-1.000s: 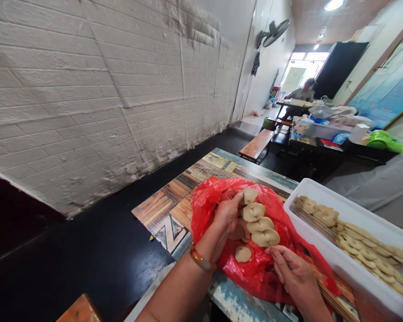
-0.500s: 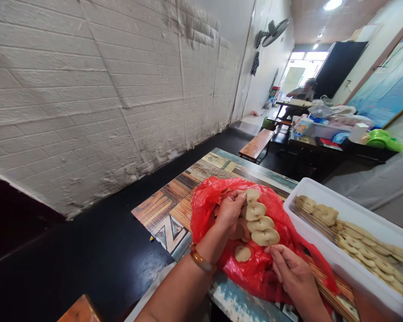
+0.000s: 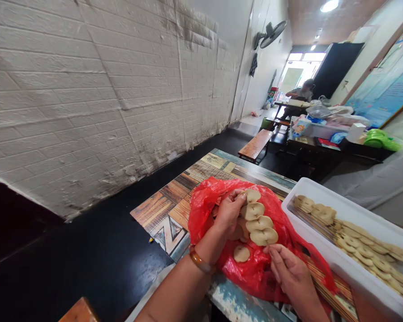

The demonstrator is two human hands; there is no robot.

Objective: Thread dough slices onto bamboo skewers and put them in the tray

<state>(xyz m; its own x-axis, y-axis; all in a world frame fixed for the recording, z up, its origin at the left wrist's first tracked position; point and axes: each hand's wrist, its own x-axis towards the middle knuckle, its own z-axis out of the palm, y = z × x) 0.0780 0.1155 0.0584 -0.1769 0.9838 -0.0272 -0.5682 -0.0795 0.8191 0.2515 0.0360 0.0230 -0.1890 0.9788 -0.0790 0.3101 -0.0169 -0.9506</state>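
Note:
Over a crumpled red plastic bag (image 3: 206,197), a row of thin round beige slices (image 3: 262,223) hangs together on a skewer, which the slices mostly hide. My left hand (image 3: 229,212) is closed on the topmost slice, thumb and fingers pinching its edge. Just below the lowest slice, my right hand (image 3: 287,266) pinches the skewer's near end between thumb and forefinger. A loose round slice (image 3: 241,254) lies on the bag between my hands, and more slices are partly covered behind the row.
A white plastic tub (image 3: 342,197) at the right holds several skewers of slices (image 3: 372,250). Bare bamboo skewers (image 3: 332,290) lie beside it on the patterned table (image 3: 168,203). Beyond are a wooden bench (image 3: 256,145), a cluttered table and a seated person (image 3: 302,91).
The view has shifted very slightly. Both hands keep their grip, and the row of slices stays nearly in place.

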